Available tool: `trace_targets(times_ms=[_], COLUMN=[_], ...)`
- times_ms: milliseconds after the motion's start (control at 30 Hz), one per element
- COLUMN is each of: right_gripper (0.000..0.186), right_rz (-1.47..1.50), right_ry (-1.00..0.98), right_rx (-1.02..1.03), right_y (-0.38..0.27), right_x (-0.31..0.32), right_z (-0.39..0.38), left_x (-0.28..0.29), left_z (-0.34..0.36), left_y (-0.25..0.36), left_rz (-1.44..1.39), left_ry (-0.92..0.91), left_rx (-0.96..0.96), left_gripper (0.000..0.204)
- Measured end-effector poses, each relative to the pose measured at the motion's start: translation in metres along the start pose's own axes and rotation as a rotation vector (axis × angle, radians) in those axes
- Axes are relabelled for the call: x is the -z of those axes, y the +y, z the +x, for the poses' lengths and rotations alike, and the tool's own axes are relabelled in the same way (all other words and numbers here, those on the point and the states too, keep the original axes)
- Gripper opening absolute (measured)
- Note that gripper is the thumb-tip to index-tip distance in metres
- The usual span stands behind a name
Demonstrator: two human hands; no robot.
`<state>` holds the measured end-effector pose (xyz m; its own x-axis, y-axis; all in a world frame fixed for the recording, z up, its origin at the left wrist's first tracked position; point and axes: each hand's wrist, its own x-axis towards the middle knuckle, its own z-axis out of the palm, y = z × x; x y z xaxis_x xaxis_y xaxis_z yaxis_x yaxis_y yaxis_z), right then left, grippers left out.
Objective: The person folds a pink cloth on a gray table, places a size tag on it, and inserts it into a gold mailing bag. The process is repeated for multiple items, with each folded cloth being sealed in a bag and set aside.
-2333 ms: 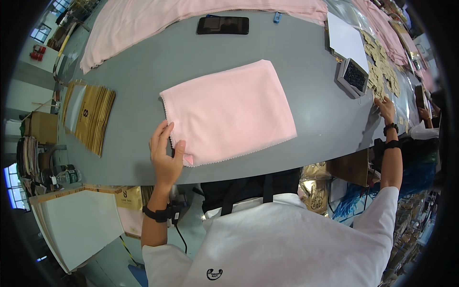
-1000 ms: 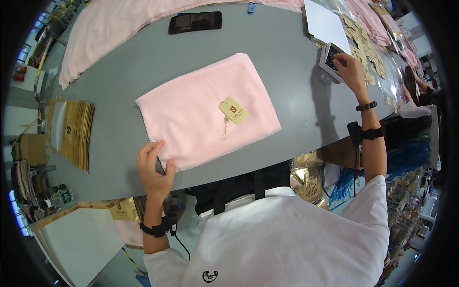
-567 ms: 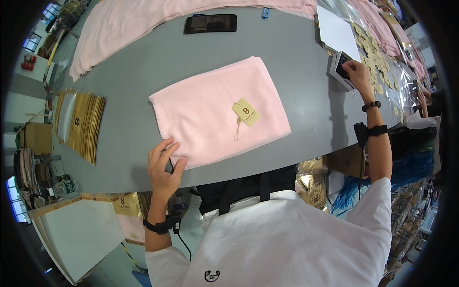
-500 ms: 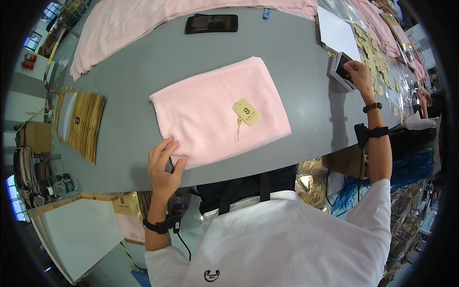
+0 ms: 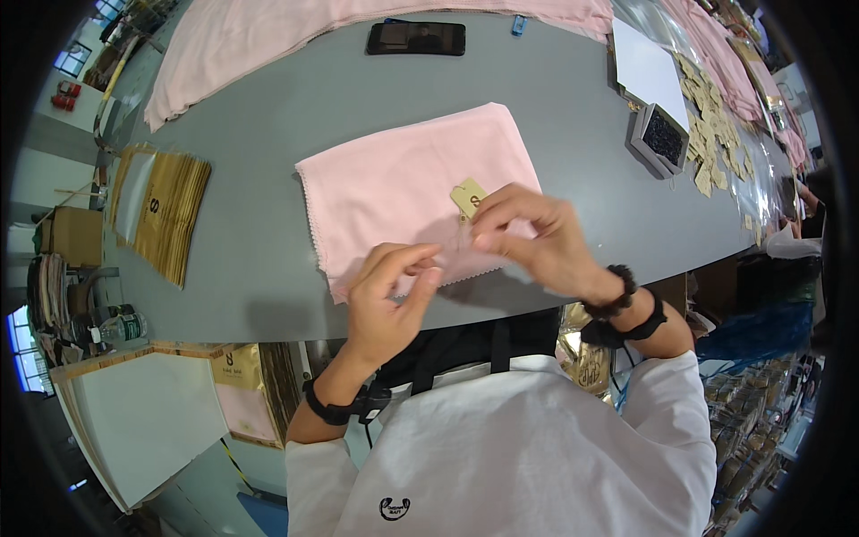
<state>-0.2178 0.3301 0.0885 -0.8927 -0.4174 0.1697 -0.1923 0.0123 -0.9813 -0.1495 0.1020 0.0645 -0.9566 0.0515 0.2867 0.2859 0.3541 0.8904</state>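
A folded pink cloth (image 5: 385, 197) with a scalloped edge lies on the grey table in front of me. On it rests a yellowish hang tag (image 5: 467, 194) with a thin string, partly covered by my right hand (image 5: 537, 237). That hand is above the cloth's right part, thumb and forefinger pinched together; whatever they hold is too small to make out. Over the cloth's near edge is my left hand (image 5: 389, 300), fingers curled, thumb and forefinger apart, nothing visible between them. The two hands' fingertips point toward each other, a short gap apart.
A small open box (image 5: 660, 141) of tiny black pieces stands at the right, beside a white board (image 5: 646, 63) and scattered tags (image 5: 711, 121). Gold packaging bags (image 5: 165, 215) are stacked at left. A phone (image 5: 416, 38) and more pink cloth (image 5: 259, 36) lie at the far side.
My right hand has come from the small box back over the pink cloth, near the tag. My left hand has moved right from the cloth's lower left corner toward the right hand.
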Motion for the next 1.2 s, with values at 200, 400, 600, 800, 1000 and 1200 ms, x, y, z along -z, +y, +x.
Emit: trace_targets(times_ms=[200, 400, 600, 800, 1000, 1200], right_gripper=[0.009, 0.013, 0.03, 0.024, 0.018, 0.017], right_rz=[0.193, -0.433, -0.974, -0.947, -0.718, -0.71], right_ry=[-0.048, -0.117, -0.292, -0.32, -0.293, -0.277], right_rx=[-0.179, 0.318, 0.728, 0.629, 0.392, 0.395], right_y=[0.004, 0.006, 0.007, 0.019, 0.015, 0.013], right_x=[-0.033, -0.021, -0.017, -0.021, -0.019, -0.026], right_z=[-0.004, -0.016, -0.023, -0.03, -0.028, -0.028], left_x=[-0.008, -0.002, 0.0, -0.001, -0.005, -0.007], left_z=[0.005, -0.004, -0.004, -0.006, -0.013, -0.015], left_y=[0.002, 0.002, 0.007, 0.006, 0.003, -0.007], left_rz=[-0.116, -0.056, 0.028, 0.03, 0.019, 0.086], left_ry=[-0.083, -0.158, -0.248, -0.298, -0.166, -0.091], left_rx=[0.088, 0.137, 0.161, 0.206, 0.134, -0.003], left_gripper=[0.009, 0.007, 0.008, 0.006, 0.006, 0.007])
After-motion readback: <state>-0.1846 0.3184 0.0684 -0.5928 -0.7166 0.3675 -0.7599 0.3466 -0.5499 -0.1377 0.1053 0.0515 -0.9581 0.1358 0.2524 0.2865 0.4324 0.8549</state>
